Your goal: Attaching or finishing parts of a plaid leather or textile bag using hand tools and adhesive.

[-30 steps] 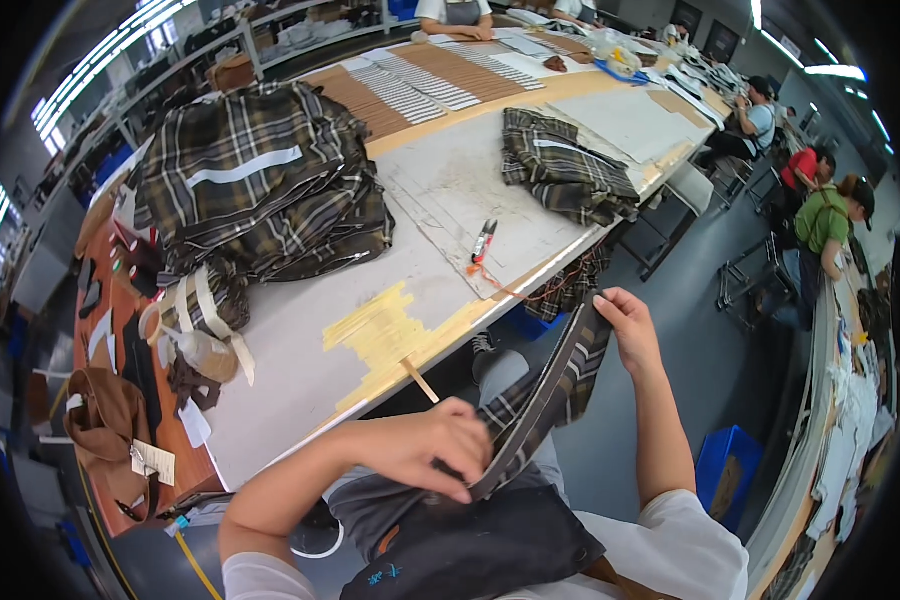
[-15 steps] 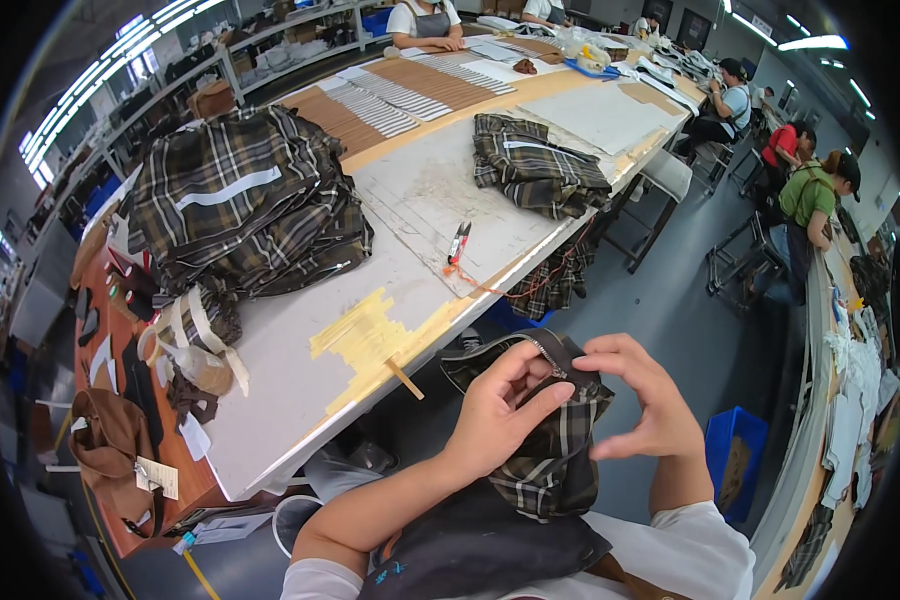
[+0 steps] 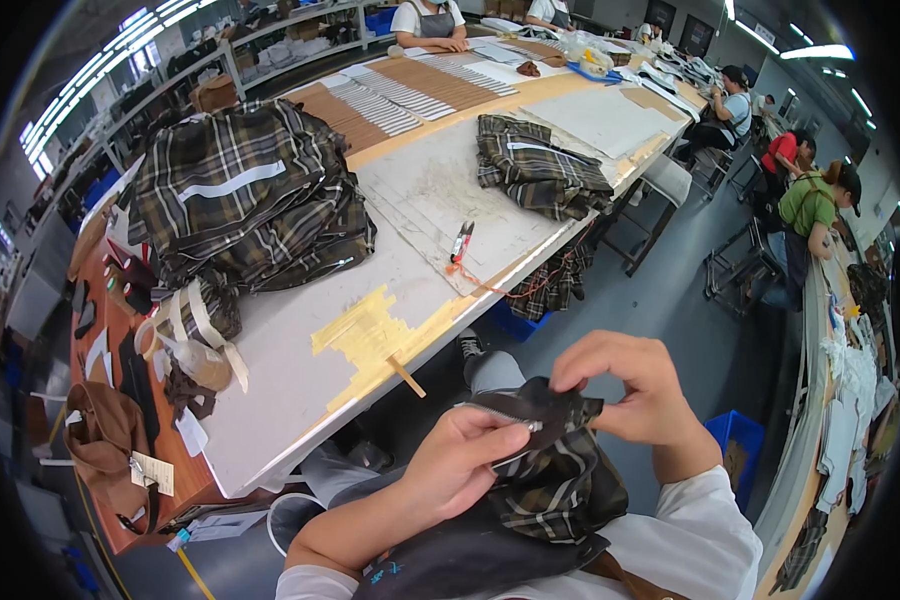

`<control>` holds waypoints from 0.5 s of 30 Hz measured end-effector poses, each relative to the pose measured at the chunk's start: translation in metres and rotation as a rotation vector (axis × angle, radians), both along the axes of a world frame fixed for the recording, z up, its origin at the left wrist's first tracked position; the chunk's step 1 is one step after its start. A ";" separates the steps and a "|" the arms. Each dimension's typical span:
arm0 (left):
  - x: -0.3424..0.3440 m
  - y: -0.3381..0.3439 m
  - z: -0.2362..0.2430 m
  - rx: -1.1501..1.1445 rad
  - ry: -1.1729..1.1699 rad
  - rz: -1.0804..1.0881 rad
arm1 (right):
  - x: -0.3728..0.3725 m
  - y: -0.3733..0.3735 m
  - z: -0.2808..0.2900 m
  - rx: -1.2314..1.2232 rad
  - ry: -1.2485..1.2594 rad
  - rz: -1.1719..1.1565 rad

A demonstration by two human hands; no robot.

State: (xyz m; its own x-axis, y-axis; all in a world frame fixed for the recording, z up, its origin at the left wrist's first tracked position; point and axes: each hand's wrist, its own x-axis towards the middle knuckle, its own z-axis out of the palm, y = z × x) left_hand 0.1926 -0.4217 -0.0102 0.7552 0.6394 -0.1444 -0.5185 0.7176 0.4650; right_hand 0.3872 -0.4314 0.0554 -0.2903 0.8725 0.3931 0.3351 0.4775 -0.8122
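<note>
A dark plaid garment (image 3: pixel 555 485) with a black band and a metal zipper (image 3: pixel 530 425) is held over my lap. My left hand (image 3: pixel 455 460) grips the zippered edge, thumb lying by the zipper slider. My right hand (image 3: pixel 625 385) pinches the black band at its upper right, fingers curled over it. Just beyond them, on the work table (image 3: pixel 270 400), lie a red-and-black thread snipper (image 3: pixel 462 242) with orange cord, a large pile of plaid garments (image 3: pixel 240 190) and a smaller folded plaid stack (image 3: pixel 540 165).
A red-brown side table (image 3: pixel 110 340) holds a brown bag (image 3: pixel 105 450) and small tools. Co-workers (image 3: pixel 810 215) sit along the right aisle and others (image 3: pixel 430 25) at the far table. A blue bin (image 3: pixel 735 455) stands on the floor at right; shelving lines the back left.
The garment has been turned from a long upright strip into a bunched shape, then lowered slightly. My left hand moved down onto the zipper; my right thumb and fingers closed on the band.
</note>
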 end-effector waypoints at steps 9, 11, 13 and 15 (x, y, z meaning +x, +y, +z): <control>-0.047 -0.027 -0.011 -0.035 -0.096 0.129 | -0.037 0.028 -0.014 0.037 -0.041 0.420; -0.058 -0.033 -0.019 -0.027 -0.078 0.161 | -0.048 0.030 -0.019 -0.077 -0.006 0.470; -0.068 -0.036 -0.014 -0.009 -0.019 0.212 | -0.059 0.033 -0.023 -0.116 -0.001 0.486; -0.074 -0.033 -0.010 -0.014 0.000 0.268 | -0.063 0.036 -0.024 -0.156 0.004 0.499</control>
